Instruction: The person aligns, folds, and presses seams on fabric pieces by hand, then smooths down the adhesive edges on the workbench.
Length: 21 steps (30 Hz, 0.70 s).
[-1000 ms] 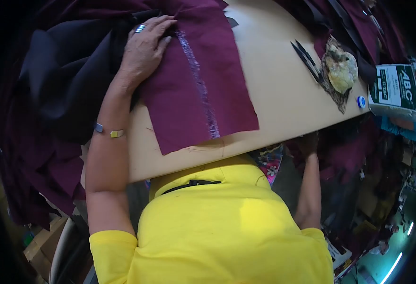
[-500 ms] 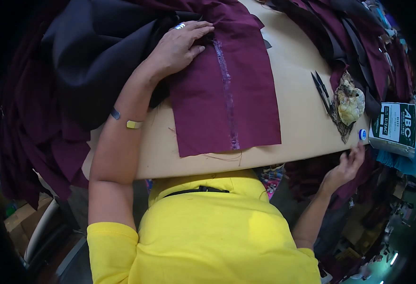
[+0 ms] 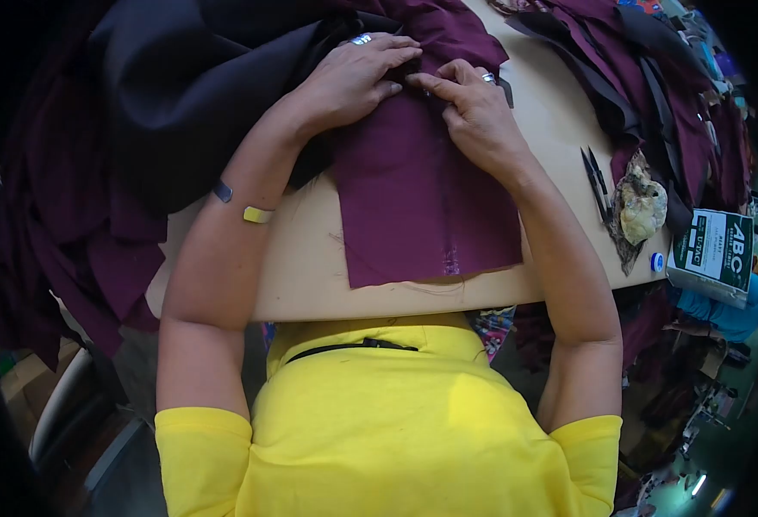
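A maroon cloth panel (image 3: 396, 207) lies on the cream tabletop (image 3: 310, 289), with a dull, pale-flecked strip running down it. My left hand (image 3: 353, 82) rests on the cloth's upper left part, ring on a finger, fingers stretched out and thumb apart. Opposite it, my right hand (image 3: 480, 112), also ringed, is on the upper end of the strip. Its index finger points toward my left fingertips, and the other fingers curl in. Whatever lies between its fingertips is too small or hidden to make out. Large black fabric (image 3: 198, 95) is heaped beside my left hand.
Black thread snips (image 3: 597, 181) lie on the right, beside a yellowish lump (image 3: 640, 207) on a dark rag. A small blue-and-white cap (image 3: 657, 262) sits near the table edge, by a green-and-white ABC can (image 3: 713, 254). More maroon and black cloth (image 3: 603, 69) is piled at upper right.
My right hand has come from beside the blue-and-white cap up to the top of the strip. My left hand stays on the cloth. The pale strip looks duller and less distinct.
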{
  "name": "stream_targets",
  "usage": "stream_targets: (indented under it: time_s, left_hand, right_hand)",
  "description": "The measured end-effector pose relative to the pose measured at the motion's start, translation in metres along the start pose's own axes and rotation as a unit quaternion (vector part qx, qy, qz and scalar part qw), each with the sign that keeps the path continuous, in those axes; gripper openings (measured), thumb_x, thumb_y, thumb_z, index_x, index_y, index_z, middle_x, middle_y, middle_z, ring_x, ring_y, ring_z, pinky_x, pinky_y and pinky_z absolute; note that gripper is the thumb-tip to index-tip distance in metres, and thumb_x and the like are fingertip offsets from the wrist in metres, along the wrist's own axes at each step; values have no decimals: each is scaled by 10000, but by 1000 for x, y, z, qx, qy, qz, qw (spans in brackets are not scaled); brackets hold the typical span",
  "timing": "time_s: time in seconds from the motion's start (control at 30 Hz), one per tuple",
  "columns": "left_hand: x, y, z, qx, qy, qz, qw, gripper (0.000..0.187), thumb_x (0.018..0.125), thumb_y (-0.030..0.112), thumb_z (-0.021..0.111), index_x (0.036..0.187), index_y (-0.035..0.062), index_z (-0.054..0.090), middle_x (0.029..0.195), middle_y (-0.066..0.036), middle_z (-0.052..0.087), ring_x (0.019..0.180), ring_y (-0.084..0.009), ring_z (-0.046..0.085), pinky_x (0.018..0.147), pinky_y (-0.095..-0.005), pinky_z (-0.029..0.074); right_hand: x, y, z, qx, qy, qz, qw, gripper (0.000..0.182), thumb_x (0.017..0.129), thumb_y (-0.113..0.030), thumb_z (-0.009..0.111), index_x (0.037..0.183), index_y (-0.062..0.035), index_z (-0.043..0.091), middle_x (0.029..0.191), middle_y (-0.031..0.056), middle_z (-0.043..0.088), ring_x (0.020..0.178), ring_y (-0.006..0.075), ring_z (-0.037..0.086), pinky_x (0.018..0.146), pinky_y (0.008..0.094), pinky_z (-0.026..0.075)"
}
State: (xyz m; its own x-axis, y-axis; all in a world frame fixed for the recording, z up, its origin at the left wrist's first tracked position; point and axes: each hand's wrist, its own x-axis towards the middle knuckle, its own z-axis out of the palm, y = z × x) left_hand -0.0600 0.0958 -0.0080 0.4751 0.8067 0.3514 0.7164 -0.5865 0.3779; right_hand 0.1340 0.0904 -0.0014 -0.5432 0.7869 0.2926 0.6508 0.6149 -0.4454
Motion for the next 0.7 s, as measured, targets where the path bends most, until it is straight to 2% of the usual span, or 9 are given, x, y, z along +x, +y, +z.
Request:
stream_targets:
  time_s: [0.07,0.17,0.27,0.4,0.53,0.63,0.7]
  left_hand:
    - [0,-2,5,1,6,2,1000,457,794,127,604,1237,81,501,1272,-90,492,1182,-259,454,989,-360,370]
    - [3,-10,16,2,23,-7,1000,444,802,127,597,1233,83,504,1274,-88,490,1182,-254,455,991,-359,369]
    - [3,-9,17,-2,23,-6,1000,430,810,128,592,1229,87,508,1274,-81,490,1177,-247,461,992,-356,370]
    - [2,-10,18,20,33,5,999,428,813,135,594,1231,102,510,1271,-70,495,1163,-240,476,988,-346,379]
    - [3,-13,20,27,34,9,999,419,812,144,599,1223,113,521,1260,-68,506,1151,-237,487,979,-338,388]
    - [2,1,-6,-22,-36,15,999,446,789,96,603,1211,2,490,1272,-166,468,1210,-304,410,1023,-369,321]
    - [1,1,-6,-26,-32,19,999,440,787,94,603,1202,-4,496,1262,-167,473,1202,-308,416,1018,-369,327]
  right_hand:
    - [-2,-4,3,-59,25,-26,998,364,760,9,469,1021,-157,662,947,64,554,898,254,529,796,362,423]
    - [-3,6,0,70,23,-42,996,345,750,9,484,987,-150,679,946,63,555,866,256,529,744,359,427]
    - [-8,4,2,6,47,-69,996,322,741,22,499,952,-128,690,941,74,556,850,263,526,729,357,425]
    - [-43,-11,-18,38,-22,-84,996,331,721,75,508,931,-104,690,921,97,542,841,272,518,737,350,424]
    - [-47,-13,-16,66,-5,-74,995,351,723,86,501,971,-96,671,937,94,534,843,266,518,728,348,419]
    - [-45,-16,-7,2,25,-77,997,371,725,71,508,1017,-103,653,960,89,532,846,262,513,741,343,412]
    - [-53,-15,-13,-12,-12,-104,994,356,732,46,516,1036,-90,643,967,89,529,845,254,506,749,338,406]
